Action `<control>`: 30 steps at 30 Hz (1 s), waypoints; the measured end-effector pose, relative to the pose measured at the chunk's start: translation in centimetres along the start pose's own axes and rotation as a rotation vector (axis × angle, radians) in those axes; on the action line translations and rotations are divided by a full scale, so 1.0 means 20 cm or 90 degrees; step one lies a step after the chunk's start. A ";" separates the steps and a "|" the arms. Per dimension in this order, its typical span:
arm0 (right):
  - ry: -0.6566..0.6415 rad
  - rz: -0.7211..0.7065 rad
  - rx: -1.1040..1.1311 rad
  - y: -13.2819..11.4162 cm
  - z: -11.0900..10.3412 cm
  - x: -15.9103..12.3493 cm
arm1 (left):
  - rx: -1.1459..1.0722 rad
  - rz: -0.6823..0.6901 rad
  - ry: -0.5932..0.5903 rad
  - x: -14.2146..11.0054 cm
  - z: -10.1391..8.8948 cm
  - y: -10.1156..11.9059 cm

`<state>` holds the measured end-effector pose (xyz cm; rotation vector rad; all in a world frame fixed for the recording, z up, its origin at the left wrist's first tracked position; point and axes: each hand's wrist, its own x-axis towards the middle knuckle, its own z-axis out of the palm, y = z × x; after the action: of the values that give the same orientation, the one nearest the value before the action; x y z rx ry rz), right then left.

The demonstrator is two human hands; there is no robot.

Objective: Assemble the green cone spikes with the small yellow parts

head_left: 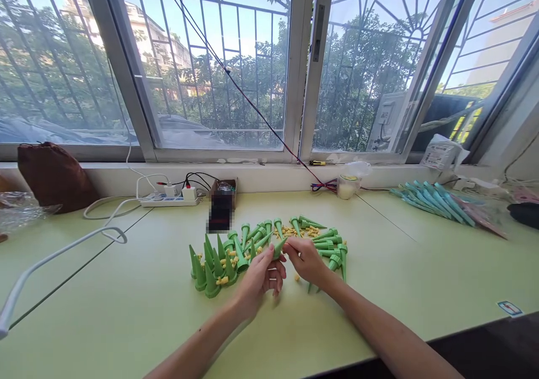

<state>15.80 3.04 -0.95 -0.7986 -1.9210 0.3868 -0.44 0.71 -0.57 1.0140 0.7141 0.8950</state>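
We are getting bright daylight through the windows (252,81) at 12 o'clock, with a pixelated patch (220,210) showing near 8.

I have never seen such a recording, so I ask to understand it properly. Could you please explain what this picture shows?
There is no machine here, only a person's two bare hands. The single picture comes from a camera worn on the person's head, looking forward and down. The left hand holds a green cone. The right hand is close beside it; whether it pinches something small, I cannot tell. On the pale green table are more green cones, some standing tip up, with small yellow pieces among them. Farther back lies a white power strip.
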 end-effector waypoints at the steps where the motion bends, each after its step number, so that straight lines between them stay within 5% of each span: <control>1: 0.000 0.001 0.002 0.00 0.00 0.00 | -0.007 -0.001 -0.008 0.00 0.00 0.00; 10: -0.022 0.039 0.040 0.00 0.00 0.00 | -0.002 0.017 -0.040 -0.02 0.00 0.02; 30: -0.063 0.076 0.028 -0.02 -0.01 0.00 | 0.118 0.093 0.028 -0.02 0.00 0.01</control>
<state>15.91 2.84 -0.59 -0.8817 -1.9544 0.5488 -0.72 0.42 -0.33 1.2263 0.7792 0.9933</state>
